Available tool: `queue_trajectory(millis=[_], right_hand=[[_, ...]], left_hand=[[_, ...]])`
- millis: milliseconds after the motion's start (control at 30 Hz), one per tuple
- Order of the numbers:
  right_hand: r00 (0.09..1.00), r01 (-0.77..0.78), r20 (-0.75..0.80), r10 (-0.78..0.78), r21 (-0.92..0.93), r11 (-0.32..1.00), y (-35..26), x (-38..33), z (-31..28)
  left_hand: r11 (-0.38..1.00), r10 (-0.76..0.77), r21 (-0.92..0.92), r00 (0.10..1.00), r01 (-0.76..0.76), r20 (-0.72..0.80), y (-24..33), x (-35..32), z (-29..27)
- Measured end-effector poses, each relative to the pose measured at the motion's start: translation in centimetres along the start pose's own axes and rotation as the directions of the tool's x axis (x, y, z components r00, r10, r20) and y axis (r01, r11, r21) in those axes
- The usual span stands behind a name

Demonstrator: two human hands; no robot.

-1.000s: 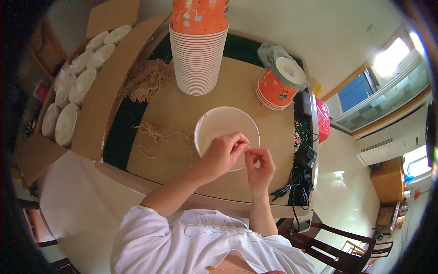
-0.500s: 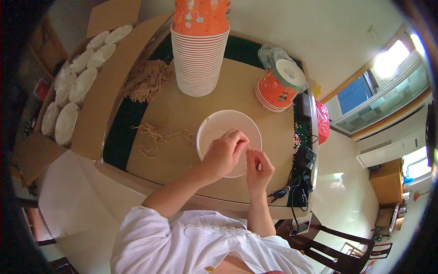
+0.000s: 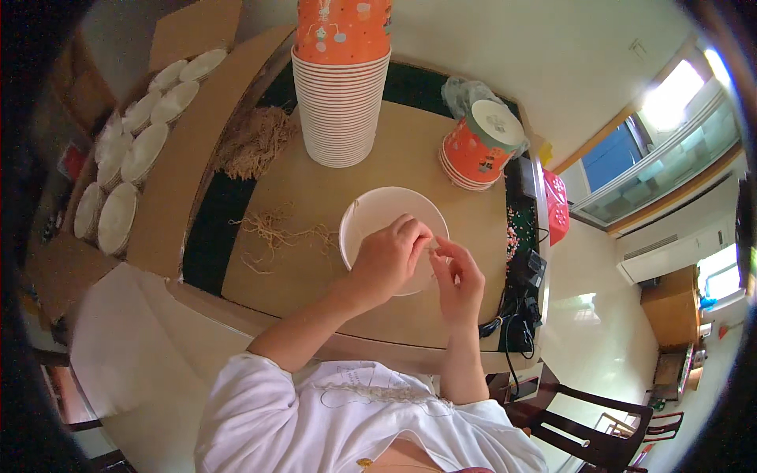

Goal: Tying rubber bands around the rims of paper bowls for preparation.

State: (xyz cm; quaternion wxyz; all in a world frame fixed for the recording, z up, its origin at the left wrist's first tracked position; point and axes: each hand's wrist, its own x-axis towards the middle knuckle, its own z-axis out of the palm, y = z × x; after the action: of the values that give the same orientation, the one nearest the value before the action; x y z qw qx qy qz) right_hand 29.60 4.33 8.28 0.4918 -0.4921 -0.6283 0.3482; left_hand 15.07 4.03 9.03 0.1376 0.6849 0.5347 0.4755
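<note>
Above a white paper tub [image 3: 361,218], my left hand [image 3: 388,258] and my right hand [image 3: 460,277] meet at their fingertips. Thumb and forefinger of the left are pinched together. The right hand's fingers are curled, its thumb close to the forefinger. Something tiny and pale seems to lie between the fingertips, too small to name. A thin tan strand clings to the tub's upper left inner wall. Left of the tub lies a loose tangle of tan, root-like strands [image 3: 272,230]. Behind that is a thick brown bundle of similar strands [image 3: 264,140].
A tall stack of white-rimmed orange tubs [image 3: 337,110] stands behind the bowl-shaped tub. Upturned orange tubs [image 3: 477,154] sit at the back right. An open carton [image 3: 185,130] of stacked white tubs is at left. Black cables and adapters [image 3: 524,303] line the table's right edge.
My right hand has shifted slightly right and up, its fingers now more raised and spread from the palm. The left hand stays nearly in place, still pinching.
</note>
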Motion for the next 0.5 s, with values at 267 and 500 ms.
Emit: queue_trajectory(millis=[267,500], right_hand=[[0.972,-0.045,0.233,0.013,0.130,0.990,1.0,2.7,-2.1],[0.894,0.092,0.429,-0.130,0.109,0.990,1.7,3.7,-3.5]], left_hand=[[0.998,0.041,-0.061,0.993,-0.034,0.115,1.5,0.7,-2.1],[0.976,0.057,-0.214,0.996,-0.041,0.071,0.9,0.9,-2.9]])
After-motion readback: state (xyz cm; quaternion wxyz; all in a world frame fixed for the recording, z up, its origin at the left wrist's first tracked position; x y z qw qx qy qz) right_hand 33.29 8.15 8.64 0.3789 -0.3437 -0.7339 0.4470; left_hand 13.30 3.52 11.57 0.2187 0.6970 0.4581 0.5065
